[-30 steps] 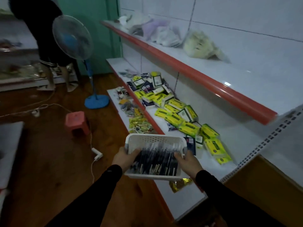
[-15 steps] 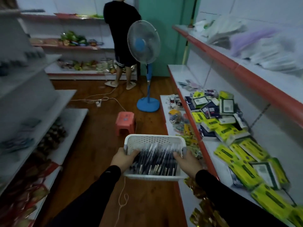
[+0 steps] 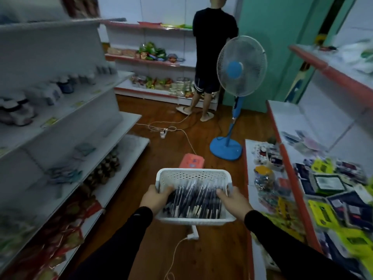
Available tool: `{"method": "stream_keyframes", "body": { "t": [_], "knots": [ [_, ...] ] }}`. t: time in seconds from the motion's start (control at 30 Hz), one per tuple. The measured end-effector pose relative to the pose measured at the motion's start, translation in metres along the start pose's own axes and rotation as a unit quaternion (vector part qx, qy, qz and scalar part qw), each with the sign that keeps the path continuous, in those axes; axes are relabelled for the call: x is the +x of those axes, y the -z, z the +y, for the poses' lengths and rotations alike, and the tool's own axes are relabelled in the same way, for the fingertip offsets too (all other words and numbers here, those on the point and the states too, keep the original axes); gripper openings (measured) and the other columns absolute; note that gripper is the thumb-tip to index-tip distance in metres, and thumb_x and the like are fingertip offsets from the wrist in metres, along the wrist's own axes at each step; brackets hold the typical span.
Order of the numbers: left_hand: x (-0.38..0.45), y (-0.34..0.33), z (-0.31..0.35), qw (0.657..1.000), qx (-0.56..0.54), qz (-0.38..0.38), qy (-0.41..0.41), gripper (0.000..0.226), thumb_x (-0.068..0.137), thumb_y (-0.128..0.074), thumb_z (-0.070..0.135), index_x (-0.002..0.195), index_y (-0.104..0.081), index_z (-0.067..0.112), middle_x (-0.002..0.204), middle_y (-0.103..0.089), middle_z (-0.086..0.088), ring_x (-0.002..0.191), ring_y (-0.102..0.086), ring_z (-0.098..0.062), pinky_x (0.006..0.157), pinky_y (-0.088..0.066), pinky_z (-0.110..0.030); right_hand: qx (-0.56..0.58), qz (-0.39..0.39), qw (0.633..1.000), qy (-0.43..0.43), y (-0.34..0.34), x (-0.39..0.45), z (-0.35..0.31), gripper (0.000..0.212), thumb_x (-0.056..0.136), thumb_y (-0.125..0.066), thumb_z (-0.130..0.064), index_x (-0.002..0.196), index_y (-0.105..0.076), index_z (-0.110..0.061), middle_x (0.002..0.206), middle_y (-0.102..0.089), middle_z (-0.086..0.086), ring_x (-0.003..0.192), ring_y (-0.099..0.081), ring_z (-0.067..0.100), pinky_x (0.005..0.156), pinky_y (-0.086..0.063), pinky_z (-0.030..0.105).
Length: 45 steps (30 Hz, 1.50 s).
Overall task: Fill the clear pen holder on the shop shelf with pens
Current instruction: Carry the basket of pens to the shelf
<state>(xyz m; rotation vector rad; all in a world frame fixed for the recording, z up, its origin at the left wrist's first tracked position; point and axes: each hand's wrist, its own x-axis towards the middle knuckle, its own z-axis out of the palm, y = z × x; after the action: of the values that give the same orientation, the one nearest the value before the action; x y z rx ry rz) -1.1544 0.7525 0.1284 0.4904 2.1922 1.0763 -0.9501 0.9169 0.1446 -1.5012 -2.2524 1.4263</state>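
Shop aisle ahead — we grip the basket (image 3: 194, 220) by both sides, left hand (image 3: 154, 199) and right hand (image 3: 232, 201) curled over its rims; pens (image 3: 193, 201) loose, light, likely to slide.

White perforated basket (image 3: 191, 175), dark pens (image 3: 193, 201), blue fan (image 3: 235, 69), pink stool (image 3: 191, 161), black sleeves (image 3: 129, 237).

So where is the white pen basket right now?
Low centre of the head view: the white basket is gripped by the left hand and right hand, above the floor.
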Motion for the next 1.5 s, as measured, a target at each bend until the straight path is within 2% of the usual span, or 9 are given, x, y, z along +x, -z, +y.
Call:
{"method": "stream_keyframes", "body": {
  "t": [0.13, 0.27, 0.37, 0.63, 0.77, 1.0, 1.17, 1.37, 1.5],
  "knots": [
    [0.048, 0.026, 0.015, 0.999, -0.029, 0.022, 0.025, 0.049, 0.083, -0.059, 0.058, 0.109, -0.046, 0.019, 0.104, -0.06, -0.002, 0.095, -0.061, -0.021, 0.079, -0.047, -0.033, -0.011, -0.017, 0.999, 0.032, -0.011, 0.073, -0.035, 0.077, 0.075, -0.046, -0.075, 0.128, -0.047, -0.02, 0.112, -0.065, -0.001, 0.096, -0.064, 0.015, 0.085, -0.055, 0.038],
    [0.109, 0.05, 0.015, 0.998, -0.036, 0.04, 0.04, 0.074, 0.066, -0.055, 0.078, 0.111, -0.06, 0.02, 0.101, -0.07, 0.002, 0.088, -0.067, -0.015, 0.078, -0.055, -0.034, -0.014, -0.056, 0.998, 0.04, -0.026, 0.137, -0.075, 0.064, 0.083, -0.052, -0.069, 0.122, -0.048, -0.019, 0.108, -0.065, -0.002, 0.092, -0.065, 0.012, 0.075, -0.055, 0.031],
    [0.16, 0.063, 0.014, 0.995, -0.043, 0.069, 0.058, 0.08, 0.059, -0.053, 0.087, 0.11, -0.062, 0.025, 0.1, -0.072, 0.005, 0.087, -0.069, -0.013, 0.085, -0.055, -0.037, -0.03, -0.079, 0.992, 0.089, -0.034, 0.193, -0.105, 0.061, 0.084, -0.05, -0.066, 0.125, -0.049, -0.021, 0.111, -0.066, -0.003, 0.096, -0.064, 0.012, 0.089, -0.054, 0.038],
    [0.23, 0.098, 0.076, 0.986, -0.077, 0.133, 0.063, 0.048, 0.084, -0.056, 0.058, 0.105, -0.068, 0.017, 0.094, -0.073, 0.002, 0.086, -0.067, -0.014, 0.069, -0.047, -0.026, -0.045, -0.132, 0.981, 0.133, -0.047, 0.32, -0.183, 0.052, 0.091, -0.05, -0.056, 0.128, -0.046, -0.019, 0.113, -0.064, -0.003, 0.096, -0.062, 0.008, 0.075, -0.051, 0.025],
    [0.282, 0.122, 0.078, 0.977, -0.094, 0.166, 0.093, 0.07, 0.074, -0.056, 0.068, 0.117, -0.061, 0.013, 0.105, -0.07, -0.002, 0.089, -0.065, -0.015, 0.063, -0.044, -0.022, -0.036, -0.166, 0.977, 0.131, -0.063, 0.371, -0.225, 0.053, 0.086, -0.051, -0.061, 0.123, -0.047, -0.023, 0.11, -0.066, -0.005, 0.096, -0.066, 0.012, 0.085, -0.057, 0.036],
    [0.407, 0.175, 0.079, 0.972, -0.121, 0.169, 0.11, 0.097, 0.057, -0.055, 0.087, 0.124, -0.054, 0.017, 0.114, -0.067, -0.004, 0.099, -0.065, -0.021, 0.091, -0.052, -0.041, -0.073, -0.163, 0.974, 0.137, -0.104, 0.47, -0.303, 0.05, 0.093, -0.048, -0.055, 0.126, -0.041, -0.018, 0.113, -0.055, -0.001, 0.102, -0.058, 0.016, 0.091, -0.05, 0.035],
    [0.487, 0.219, 0.097, 0.974, -0.122, 0.153, 0.113, 0.053, 0.082, -0.059, 0.06, 0.114, -0.047, 0.019, 0.11, -0.06, -0.003, 0.104, -0.061, -0.025, 0.09, -0.049, -0.036, -0.07, -0.153, 0.978, 0.125, -0.135, 0.541, -0.36, 0.056, 0.092, -0.048, -0.057, 0.132, -0.04, -0.018, 0.122, -0.058, 0.001, 0.101, -0.057, 0.014, 0.091, -0.049, 0.033],
    [0.577, 0.259, 0.116, 0.978, -0.103, 0.148, 0.107, 0.06, 0.08, -0.058, 0.061, 0.119, -0.053, 0.015, 0.106, -0.065, -0.003, 0.091, -0.063, -0.02, 0.069, -0.046, -0.029, -0.066, -0.149, 0.982, 0.098, -0.15, 0.607, -0.418, 0.067, 0.096, -0.046, -0.051, 0.148, -0.024, -0.014, 0.146, -0.043, 0.008, 0.126, -0.049, 0.024, 0.094, -0.041, 0.034],
    [0.64, 0.272, 0.138, 0.98, -0.102, 0.14, 0.094, 0.057, 0.079, -0.056, 0.064, 0.115, -0.058, 0.019, 0.108, -0.067, -0.002, 0.093, -0.063, -0.018, 0.076, -0.046, -0.028, -0.069, -0.155, 0.981, 0.091, -0.155, 0.671, -0.445, 0.07, 0.09, -0.046, -0.062, 0.141, -0.035, -0.015, 0.138, -0.051, 0.006, 0.116, -0.056, 0.021, 0.096, -0.048, 0.036]
  ]
}}
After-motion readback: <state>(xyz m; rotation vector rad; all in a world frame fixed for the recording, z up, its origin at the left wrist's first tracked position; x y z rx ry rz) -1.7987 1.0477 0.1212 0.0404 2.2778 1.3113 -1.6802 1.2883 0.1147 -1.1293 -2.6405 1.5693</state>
